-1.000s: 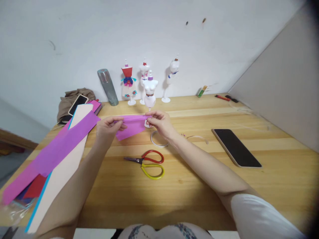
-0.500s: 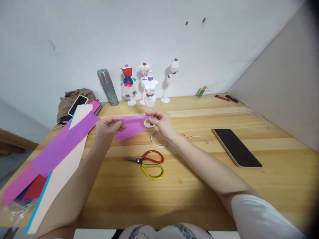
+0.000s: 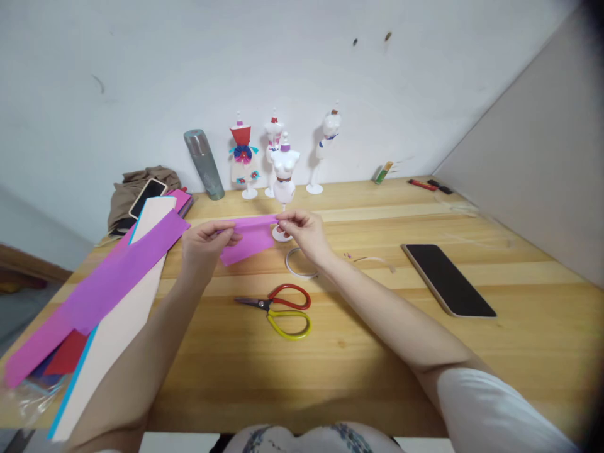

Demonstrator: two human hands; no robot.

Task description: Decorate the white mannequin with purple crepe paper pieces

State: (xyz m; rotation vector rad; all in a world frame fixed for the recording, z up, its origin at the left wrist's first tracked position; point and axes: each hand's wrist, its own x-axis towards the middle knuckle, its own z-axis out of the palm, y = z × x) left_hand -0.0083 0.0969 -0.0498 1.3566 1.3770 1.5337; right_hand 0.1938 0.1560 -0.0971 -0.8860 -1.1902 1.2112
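A piece of magenta sheet, paper or felt [image 3: 250, 242], is stretched between my two hands above the table. My left hand [image 3: 205, 242] pinches its upper left edge, while my right hand [image 3: 304, 231] pinches the upper right corner. Just behind it stands a small white mannequin [image 3: 284, 170] with a purple neck band and a brown waist band; its round base is partly covered by the sheet and my right fingers. A roll of thin white tape [image 3: 293, 270] lies below my right hand. Scissors [image 3: 271, 309] with one red and one yellow handle lie nearer me.
More small mannequins, one in a red-topped dress [image 3: 242, 154], and a thermos [image 3: 205, 165] stand by the wall. Coloured sheets [image 3: 108, 277] pile up at left beside brown cloth [image 3: 136, 179]. A phone [image 3: 448, 280] lies at right; a glue stick [image 3: 384, 172] leans at the back.
The magenta sheet has shifted very slightly in my fingers, its upper edge looking a little more folded over. Both hands keep nearly the same place and grip.
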